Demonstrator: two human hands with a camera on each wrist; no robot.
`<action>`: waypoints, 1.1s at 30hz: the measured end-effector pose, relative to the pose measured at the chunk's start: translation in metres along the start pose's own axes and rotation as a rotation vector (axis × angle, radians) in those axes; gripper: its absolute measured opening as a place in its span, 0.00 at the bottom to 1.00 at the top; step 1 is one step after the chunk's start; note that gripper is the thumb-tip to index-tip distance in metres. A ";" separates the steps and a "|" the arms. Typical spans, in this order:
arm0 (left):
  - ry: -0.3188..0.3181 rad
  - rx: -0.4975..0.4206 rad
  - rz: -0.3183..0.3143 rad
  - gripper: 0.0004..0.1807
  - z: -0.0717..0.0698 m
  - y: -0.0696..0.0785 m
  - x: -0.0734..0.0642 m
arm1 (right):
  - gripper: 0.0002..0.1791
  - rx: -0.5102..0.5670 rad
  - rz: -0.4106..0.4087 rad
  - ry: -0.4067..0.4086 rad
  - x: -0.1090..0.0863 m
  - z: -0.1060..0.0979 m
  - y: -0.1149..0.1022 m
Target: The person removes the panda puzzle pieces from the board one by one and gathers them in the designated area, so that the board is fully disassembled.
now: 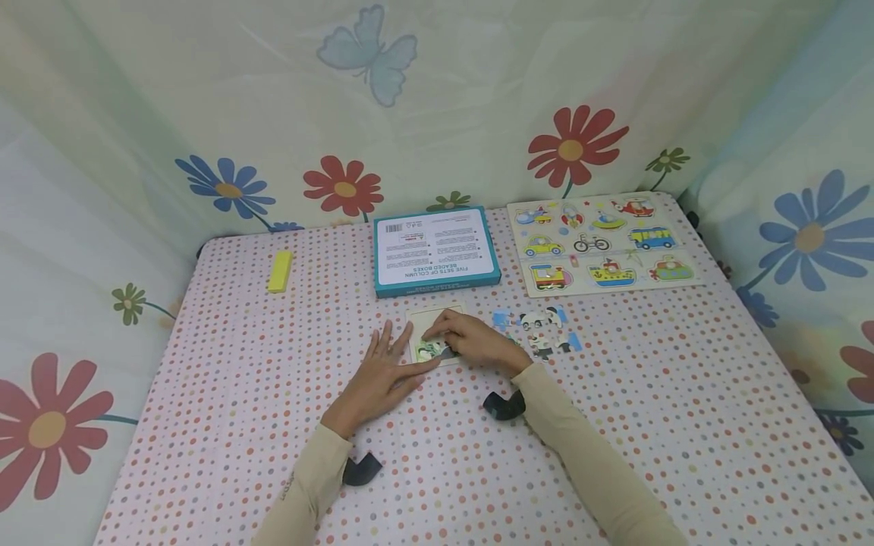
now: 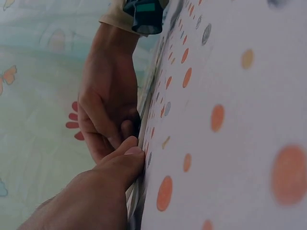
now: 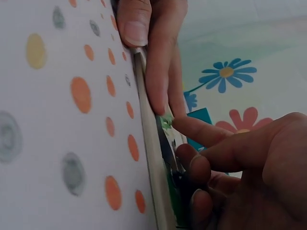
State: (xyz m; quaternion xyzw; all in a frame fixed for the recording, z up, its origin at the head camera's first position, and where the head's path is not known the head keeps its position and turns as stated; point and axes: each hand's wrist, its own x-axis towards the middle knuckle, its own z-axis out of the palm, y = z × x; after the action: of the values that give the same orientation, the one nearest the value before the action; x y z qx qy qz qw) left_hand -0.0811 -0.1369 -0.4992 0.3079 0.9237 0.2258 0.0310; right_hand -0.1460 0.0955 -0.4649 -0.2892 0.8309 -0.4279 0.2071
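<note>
Cream-coloured, a small puzzle tray (image 1: 422,326) is lying near the middle of the polka-dot table (image 1: 225,394), its near part holding green-and-white puzzle pieces (image 1: 429,351). The left hand (image 1: 382,379) is resting relaxed, fingers spread, its thumb touching the tray's near edge. The right hand (image 1: 478,341) is bending its fingers onto the pieces; whether it is pinching one, I cannot tell. Loose panda pieces (image 1: 544,322) are lying just to the right. Behind, a teal box (image 1: 437,250) is sitting beside a vehicle puzzle board (image 1: 580,277); a yellow block (image 1: 278,271) is lying farther left.
</note>
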 end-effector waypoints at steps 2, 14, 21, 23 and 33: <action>-0.004 -0.003 0.002 0.21 -0.001 -0.001 0.000 | 0.18 0.019 -0.003 -0.023 0.001 -0.003 0.001; -0.009 -0.010 -0.012 0.20 0.001 -0.002 0.001 | 0.19 0.230 0.029 0.051 0.009 -0.008 0.012; -0.006 -0.004 -0.013 0.20 0.001 -0.002 0.000 | 0.16 0.304 0.091 0.124 0.006 -0.001 0.021; -0.001 -0.003 -0.011 0.20 0.001 -0.002 0.000 | 0.15 0.283 0.083 0.135 0.004 0.000 0.019; 0.055 -0.084 -0.019 0.18 0.000 -0.005 0.001 | 0.14 0.125 0.006 0.194 0.001 0.011 0.016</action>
State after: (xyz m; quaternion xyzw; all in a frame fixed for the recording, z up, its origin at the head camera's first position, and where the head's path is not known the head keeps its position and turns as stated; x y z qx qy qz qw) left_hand -0.0848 -0.1400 -0.5012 0.2912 0.9168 0.2724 0.0204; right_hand -0.1449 0.0960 -0.4847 -0.2305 0.8196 -0.5042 0.1443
